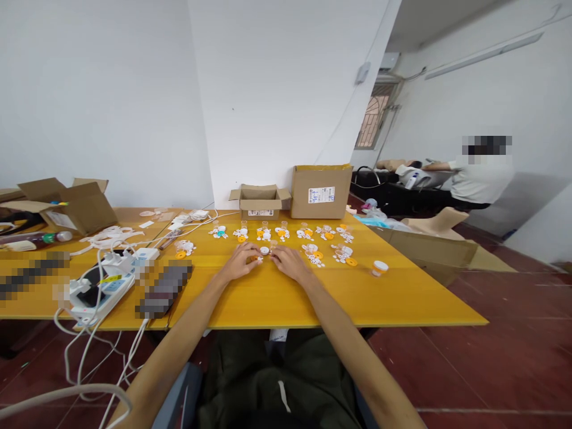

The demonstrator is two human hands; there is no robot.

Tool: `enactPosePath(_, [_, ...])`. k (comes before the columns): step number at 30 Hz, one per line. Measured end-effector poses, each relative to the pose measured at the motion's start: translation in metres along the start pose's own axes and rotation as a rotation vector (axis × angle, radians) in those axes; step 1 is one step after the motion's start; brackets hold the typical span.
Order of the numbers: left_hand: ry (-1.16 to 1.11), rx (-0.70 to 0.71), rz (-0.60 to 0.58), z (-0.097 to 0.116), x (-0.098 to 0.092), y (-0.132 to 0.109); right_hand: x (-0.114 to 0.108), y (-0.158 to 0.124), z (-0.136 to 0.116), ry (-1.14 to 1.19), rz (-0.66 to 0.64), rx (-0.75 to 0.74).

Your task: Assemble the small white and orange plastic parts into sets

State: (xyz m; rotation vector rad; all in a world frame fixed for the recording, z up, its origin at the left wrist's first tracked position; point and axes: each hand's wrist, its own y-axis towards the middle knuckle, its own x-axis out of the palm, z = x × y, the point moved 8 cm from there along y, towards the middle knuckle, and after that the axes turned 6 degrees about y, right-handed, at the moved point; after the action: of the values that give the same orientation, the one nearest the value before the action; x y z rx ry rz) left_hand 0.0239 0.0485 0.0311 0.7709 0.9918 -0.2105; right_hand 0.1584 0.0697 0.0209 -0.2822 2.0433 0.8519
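Over the middle of the yellow table, my left hand is closed, its fingertips pinching a small orange-and-white piece. My right hand faces it with curled fingers, beside a small clear cup; its fingertips are too small to show what they hold. Between the two hands is a round white lid. Behind them stand several clusters of small clear cups, white discs and orange rings, among them an orange ring and a teal ring.
A closed white-topped jar stands at the right. Cardboard boxes line the wall, one of them open. At the left lie a power strip, cables and a blurred dark object. Another person sits at the far right.
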Motion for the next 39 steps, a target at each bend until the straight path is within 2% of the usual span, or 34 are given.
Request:
enactPosePath(3, [0.02,0.024,-0.033,0.002,0.003,-0.001,-0.003,0.001,-0.002,0.032,0.005,0.001])
enactPosePath(7, [0.055,0.03,-0.104,0.003,0.01,-0.002,-0.011,0.003,0.002,0.088,0.103,0.055])
enactPosePath(11, [0.078,0.019,-0.139,-0.001,0.015,-0.003,-0.018,0.002,0.017,0.111,0.244,0.134])
enactPosePath(14, [0.092,0.012,-0.129,-0.005,0.018,-0.003,-0.023,0.0,0.029,0.143,0.352,0.141])
enactPosePath(17, [0.1,0.0,-0.109,-0.007,0.018,-0.003,-0.021,0.0,0.045,0.195,0.397,0.177])
enactPosePath(22, [0.108,-0.03,-0.052,-0.005,0.012,-0.003,-0.004,0.003,0.065,0.294,0.364,0.269])
enactPosePath(28, [0.106,0.002,-0.008,0.006,0.003,-0.002,0.014,0.008,0.066,0.374,0.284,0.248])
enactPosePath(39, [0.113,0.132,-0.099,0.022,0.013,-0.005,0.021,0.009,0.058,0.557,0.224,0.28])
